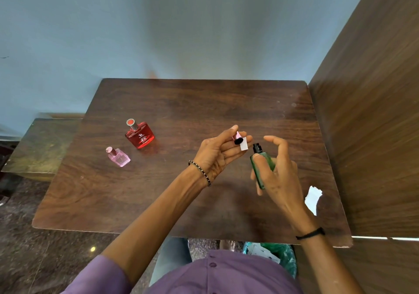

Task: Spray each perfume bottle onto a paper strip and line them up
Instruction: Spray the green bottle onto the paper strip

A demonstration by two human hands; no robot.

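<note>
Two bottles wait capped on counter (204,103); right hand (275,173) grips green bottle (260,164), left hand (217,150) pinches strip (244,145) and cap (238,140) — next: press nozzle at strip.

**Wooden table and the things lying on it**

A dark wooden table (181,103) is being seen from above, set against a blue wall. A red perfume bottle (140,134) is being kept upright on its left part. A smaller pink bottle (118,157) is being kept just beside it, nearer the front. White paper strips (313,197) are being kept near the right edge.
</note>
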